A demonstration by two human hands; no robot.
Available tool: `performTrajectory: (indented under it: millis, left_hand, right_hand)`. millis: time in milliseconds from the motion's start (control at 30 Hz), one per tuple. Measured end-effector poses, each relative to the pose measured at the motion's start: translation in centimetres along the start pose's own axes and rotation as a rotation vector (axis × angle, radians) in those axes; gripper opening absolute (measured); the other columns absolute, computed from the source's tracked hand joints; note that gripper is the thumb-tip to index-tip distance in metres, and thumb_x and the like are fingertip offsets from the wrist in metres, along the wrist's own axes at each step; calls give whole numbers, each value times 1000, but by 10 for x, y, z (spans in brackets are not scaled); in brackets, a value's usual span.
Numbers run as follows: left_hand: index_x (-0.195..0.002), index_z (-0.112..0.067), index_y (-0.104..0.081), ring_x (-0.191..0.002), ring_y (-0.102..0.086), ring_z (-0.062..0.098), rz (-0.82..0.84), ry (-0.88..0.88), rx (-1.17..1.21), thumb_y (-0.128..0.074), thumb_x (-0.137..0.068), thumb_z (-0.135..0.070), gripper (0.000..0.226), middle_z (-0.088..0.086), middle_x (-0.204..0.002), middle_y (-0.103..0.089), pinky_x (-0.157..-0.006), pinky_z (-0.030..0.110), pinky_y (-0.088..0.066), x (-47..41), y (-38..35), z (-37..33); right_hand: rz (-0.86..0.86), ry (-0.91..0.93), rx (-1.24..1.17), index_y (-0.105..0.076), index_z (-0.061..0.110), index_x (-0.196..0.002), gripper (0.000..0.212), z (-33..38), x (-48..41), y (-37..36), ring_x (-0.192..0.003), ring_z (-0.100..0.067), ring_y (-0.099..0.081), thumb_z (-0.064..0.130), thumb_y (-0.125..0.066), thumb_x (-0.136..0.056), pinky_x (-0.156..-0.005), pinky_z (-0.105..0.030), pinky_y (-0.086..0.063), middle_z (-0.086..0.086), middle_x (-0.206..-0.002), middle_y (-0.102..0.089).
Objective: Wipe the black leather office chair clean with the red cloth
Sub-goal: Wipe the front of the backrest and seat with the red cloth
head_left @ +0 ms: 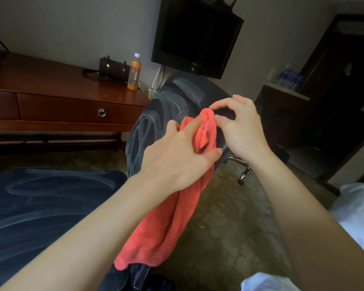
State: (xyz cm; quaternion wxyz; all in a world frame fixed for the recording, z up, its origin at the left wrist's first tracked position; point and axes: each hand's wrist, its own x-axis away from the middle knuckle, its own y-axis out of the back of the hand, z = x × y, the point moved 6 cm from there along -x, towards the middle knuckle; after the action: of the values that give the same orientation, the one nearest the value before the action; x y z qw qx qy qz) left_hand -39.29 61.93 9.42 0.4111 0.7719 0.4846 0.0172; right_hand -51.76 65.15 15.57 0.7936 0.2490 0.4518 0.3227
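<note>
The black leather office chair fills the left and middle of the head view, its backrest (166,106) and seat (40,206) streaked with pale wipe marks. The red cloth (166,223) lies bunched on the backrest's right edge and hangs down in a long fold toward the floor. My left hand (177,158) lies on the cloth with straight, spread fingers, pressing it to the backrest. My right hand (237,131) is at the cloth's top end, with curved thumb and forefinger pinching it.
A wooden desk (61,110) with a drawer stands behind the chair, with an orange drink bottle (134,72) and a dark bag (111,68) on it. A wall television (195,34) hangs above. Patterned carpet (229,227) and the chair's chrome base (243,173) lie on the right, beside white bedding (357,208).
</note>
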Motion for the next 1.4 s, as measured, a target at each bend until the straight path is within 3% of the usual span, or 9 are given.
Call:
performTrajectory:
  millis: [100,433,533,700,833,967,1133,1267,1400]
  left_hand:
    - [-143,-55,-16,-106,-55,32,-62,-43,-60,-47,-87,-54,64,-4,-102,-39,-83,37,-44,-4,2,0]
    - [-137,-45,-42,-110,-55,36,-3,-163,-210,-60,-76,-36,64,6,-118,-64,-89,43,-48,-6,15,0]
    - [-137,-43,-43,-106,-57,35,30,-216,-282,-61,-76,-37,64,6,-110,-65,-88,41,-49,2,19,-4]
    - [-136,-46,-40,-109,-58,29,59,-260,-267,-58,-82,-41,57,-3,-120,-62,-89,41,-49,22,24,-3]
    - [-131,-42,-42,-104,-57,33,-43,-229,-347,-50,-89,-36,43,-1,-109,-57,-80,40,-48,16,20,-4]
    - [-127,-39,-48,-100,-59,35,-114,-226,-450,-44,-93,-39,34,2,-107,-59,-67,33,-34,-5,20,-15]
    - [-120,-36,-58,-105,-57,39,-37,-136,-365,-45,-90,-49,35,9,-113,-61,-72,33,-33,-31,22,-10]
    - [-119,-31,-61,-106,-56,38,-14,-90,-358,-46,-89,-51,39,12,-116,-59,-73,34,-34,-57,21,-10]
    - [-125,-29,-58,-106,-56,38,-48,-77,-332,-46,-91,-47,40,13,-117,-59,-72,33,-34,-67,19,-8]
  right_hand:
    - [-12,10,16,-64,33,-94,23,-2,-4,-2,-136,-10,-27,23,-44,-97,-89,-15,-18,-2,-139,-47]
    - [-13,-2,21,-66,31,-99,18,-1,0,3,-136,-11,-28,20,-52,-94,-88,-14,-18,-1,-143,-38]
    - [-22,-6,30,-66,30,-99,18,1,1,3,-136,-11,-28,20,-53,-93,-88,-15,-17,-1,-143,-38]
    - [-18,-23,29,-66,31,-101,16,2,3,3,-136,-11,-27,22,-55,-92,-79,-11,-16,0,-143,-37]
    - [-11,-27,-10,-62,34,-98,12,3,6,2,-137,-10,-25,26,-60,-89,-78,-8,-20,0,-144,-38]
    - [-29,-21,-57,-63,32,-97,9,0,6,2,-136,-8,-26,29,-59,-90,-87,-14,-18,0,-141,-42]
    - [-51,-5,-88,-65,32,-93,9,-2,4,-1,-135,-6,-27,36,-59,-88,-83,-4,-22,0,-136,-48]
    - [-57,-7,-92,-64,33,-90,8,-4,3,-1,-134,-7,-28,38,-58,-87,-89,-16,-22,2,-135,-49]
    - [-63,-18,-49,-64,35,-90,10,-5,2,-2,-130,-7,-32,41,-57,-86,-78,-2,-17,5,-135,-48]
